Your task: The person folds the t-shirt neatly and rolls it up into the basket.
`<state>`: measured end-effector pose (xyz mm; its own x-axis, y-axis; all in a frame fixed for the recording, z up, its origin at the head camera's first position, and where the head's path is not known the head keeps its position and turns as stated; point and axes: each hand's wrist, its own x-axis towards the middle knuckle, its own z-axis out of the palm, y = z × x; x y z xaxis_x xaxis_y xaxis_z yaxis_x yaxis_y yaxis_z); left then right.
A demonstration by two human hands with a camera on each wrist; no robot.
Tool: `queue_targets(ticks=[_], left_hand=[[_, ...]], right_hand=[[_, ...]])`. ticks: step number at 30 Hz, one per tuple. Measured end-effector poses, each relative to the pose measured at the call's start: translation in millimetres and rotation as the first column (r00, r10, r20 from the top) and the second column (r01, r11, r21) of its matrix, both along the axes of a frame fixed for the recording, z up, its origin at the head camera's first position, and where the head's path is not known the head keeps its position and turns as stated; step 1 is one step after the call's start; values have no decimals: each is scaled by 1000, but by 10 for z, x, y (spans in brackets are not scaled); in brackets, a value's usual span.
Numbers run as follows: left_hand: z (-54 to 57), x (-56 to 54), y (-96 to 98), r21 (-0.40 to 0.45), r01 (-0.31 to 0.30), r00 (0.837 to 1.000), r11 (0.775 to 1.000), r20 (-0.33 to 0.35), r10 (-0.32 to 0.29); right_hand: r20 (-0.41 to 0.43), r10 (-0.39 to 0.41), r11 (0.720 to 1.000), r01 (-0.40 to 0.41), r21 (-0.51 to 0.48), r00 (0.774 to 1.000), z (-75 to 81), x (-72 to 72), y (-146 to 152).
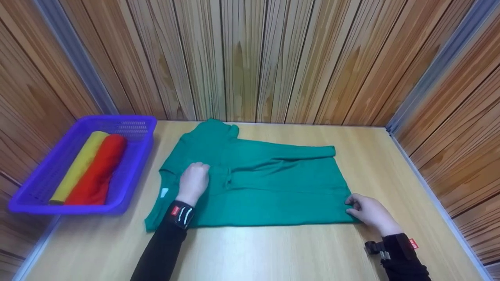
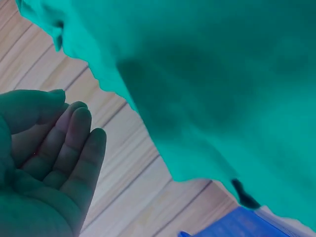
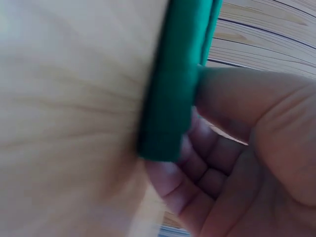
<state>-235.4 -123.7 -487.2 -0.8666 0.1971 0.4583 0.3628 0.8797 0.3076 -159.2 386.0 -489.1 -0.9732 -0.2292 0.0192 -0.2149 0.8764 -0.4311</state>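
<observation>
A green shirt (image 1: 273, 183) lies folded lengthwise on the table, its neck with a white label (image 1: 164, 192) at the left and its hem at the right. A sleeve sticks out at the upper left, and small wrinkles run across the middle. My left hand (image 1: 194, 180) is over the chest part; in the left wrist view that hand (image 2: 54, 153) has loosely bent fingers with nothing between them. At the near right corner, my right hand (image 1: 369, 210) pinches the hem; the right wrist view shows thumb and fingers on either side of the green cloth edge (image 3: 173, 108).
To the left stands a purple basket (image 1: 134, 183) with a yellow cloth roll (image 1: 80, 168) and a red cloth roll (image 1: 95, 169) inside. Wood-panelled walls (image 1: 250, 58) enclose the table (image 1: 273, 253) at the back and both sides.
</observation>
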Motion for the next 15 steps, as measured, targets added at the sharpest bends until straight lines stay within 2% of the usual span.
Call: queue_targets(ticks=[4, 8, 15], left_hand=[[26, -4, -132, -6, -56, 997, 998, 49, 56], [33, -30, -254, -3, -97, 993, 995, 71, 97], [-1, -78, -416, -31, -167, 981, 985, 96, 169]], right_hand=[[-54, -8, 999, 11, 51, 998, 113, -72, -34], [-117, -19, 997, 27, 69, 993, 206, -224, -92], [-87, -23, 995, 31, 90, 996, 190, -560, -206]])
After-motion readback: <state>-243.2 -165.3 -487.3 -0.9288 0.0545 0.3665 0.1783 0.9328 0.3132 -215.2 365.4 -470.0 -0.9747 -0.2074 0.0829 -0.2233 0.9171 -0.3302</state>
